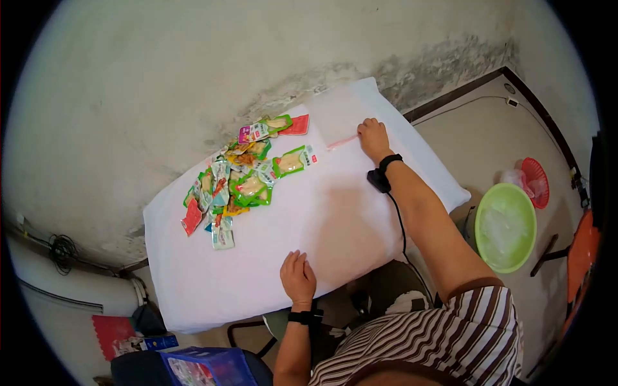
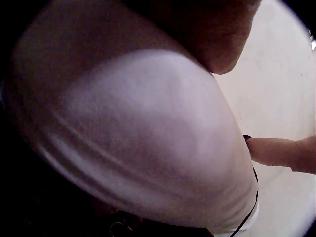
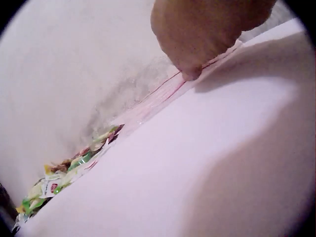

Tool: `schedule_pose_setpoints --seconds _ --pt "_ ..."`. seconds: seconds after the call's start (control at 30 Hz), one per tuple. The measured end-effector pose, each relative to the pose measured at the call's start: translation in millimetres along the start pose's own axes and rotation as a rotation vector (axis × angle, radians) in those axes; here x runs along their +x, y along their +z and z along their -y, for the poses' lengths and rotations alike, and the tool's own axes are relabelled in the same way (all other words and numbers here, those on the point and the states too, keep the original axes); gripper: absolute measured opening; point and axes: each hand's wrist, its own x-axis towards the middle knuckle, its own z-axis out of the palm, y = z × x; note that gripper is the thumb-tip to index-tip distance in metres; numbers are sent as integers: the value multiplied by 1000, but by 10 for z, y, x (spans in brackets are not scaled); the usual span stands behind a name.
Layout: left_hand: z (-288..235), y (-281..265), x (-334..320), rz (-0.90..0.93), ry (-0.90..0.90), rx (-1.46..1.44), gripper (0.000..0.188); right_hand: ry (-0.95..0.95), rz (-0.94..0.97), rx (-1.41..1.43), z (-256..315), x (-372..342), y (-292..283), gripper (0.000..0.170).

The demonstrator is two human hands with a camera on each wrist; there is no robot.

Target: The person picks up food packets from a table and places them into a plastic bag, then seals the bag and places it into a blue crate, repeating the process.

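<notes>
A clear plastic zip bag (image 1: 342,142) with a pink-red strip along its mouth lies flat on the white-covered table (image 1: 257,283). My right hand (image 1: 374,140) is at the right end of that strip, fingers bent, pinching the bag's edge. In the right wrist view the thumb tip sits right on the pink strip (image 3: 170,95). My left hand (image 1: 298,278) rests near the table's front edge, its fingers loosely extended and holding nothing. Left of the bag is a loose pile of small snack packets (image 1: 251,186), mostly green, with some red, yellow and white.
A wall (image 1: 193,64) runs along the table's far side. On the floor to the right stand a light green basin (image 1: 505,228) with clear plastic in it and a red basket (image 1: 535,183). A blue crate (image 1: 206,365) sits at the lower left. A black cable (image 1: 404,238) trails from my right wrist.
</notes>
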Motion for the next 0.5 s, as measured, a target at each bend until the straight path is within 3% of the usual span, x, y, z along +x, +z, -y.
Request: schedule_pose_setpoints --seconds 0.1,0.3,0.5 --pt "25 24 -18 2 13 -9 19 -74 -70 129 10 -39 -94 7" --pt "18 23 -23 -48 52 6 20 -86 62 198 -52 -125 -118 8" --pt "39 42 -45 -44 37 -2 20 -11 -175 372 171 -177 -394 4"
